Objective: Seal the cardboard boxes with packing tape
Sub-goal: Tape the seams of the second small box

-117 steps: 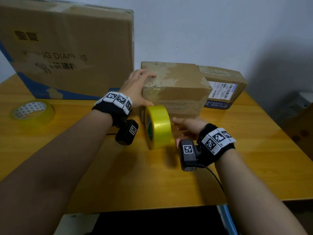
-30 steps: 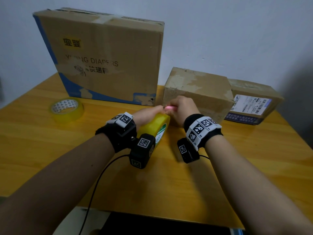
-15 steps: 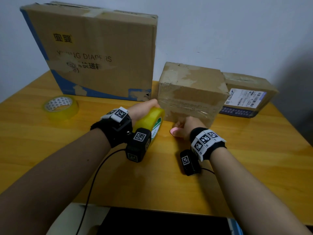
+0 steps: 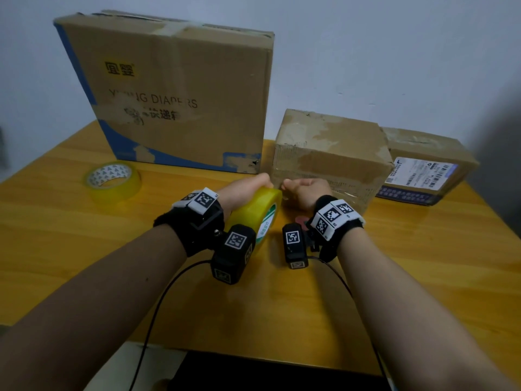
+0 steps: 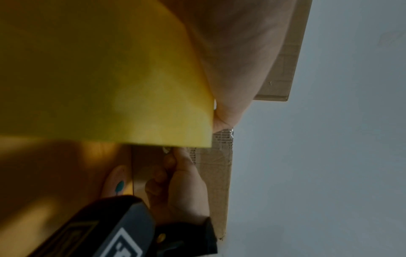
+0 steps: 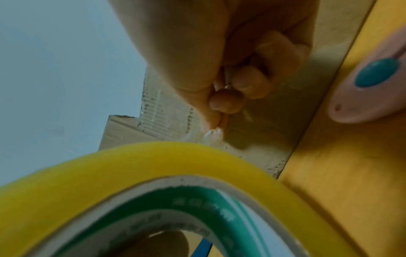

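My left hand [image 4: 245, 188] grips a yellow packing tape roll [image 4: 258, 211] that stands on edge on the table, just in front of the middle cardboard box [image 4: 329, 153]. Close to the roll's upper right edge, my right hand [image 4: 306, 189] has its fingers curled, and in the right wrist view its thumb and forefinger pinch the clear tape end [image 6: 214, 134]. A pink cutter [image 6: 369, 83] with a teal button lies on the table under my right wrist, against the box's front. The left-hand fingers are hidden behind the roll.
A large diaper box [image 4: 180, 91] stands upright at the back left. A smaller labelled box [image 4: 423, 167] sits right of the middle one. A second tape roll [image 4: 112, 179] lies flat at the left. The wooden table [image 4: 423, 263] ends near my elbows.
My right hand put the pink cutter down on the table, then rose back to the roll's top and pinched the tape end. My left hand stayed on the roll.
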